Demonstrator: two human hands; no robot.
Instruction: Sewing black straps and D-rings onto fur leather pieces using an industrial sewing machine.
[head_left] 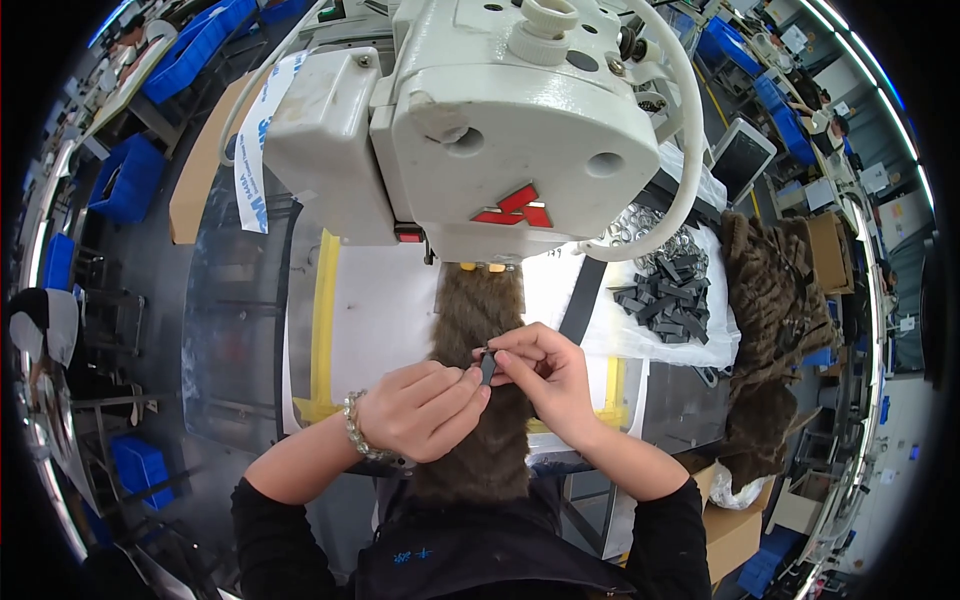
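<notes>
Both hands meet over a long strip of brown fur [475,305] lying under the white sewing machine head [525,150]. My left hand [420,410], with a bead bracelet on the wrist, pinches a small dark grey tab [488,369]. My right hand [545,385] grips the same tab with thumb and fingertips. A small metal bit at the tab's upper end is too small to make out. A pile of dark grey tabs [662,300] and a heap of metal rings [655,230] rest on white plastic to the right.
Brown fur pieces [760,300] hang at the table's right, above a cardboard box [728,535]. Yellow tape [326,320] borders the white work surface [380,300]. A tablet [740,155] stands behind at right. Blue bins [130,180] and other workbenches fill the room's sides.
</notes>
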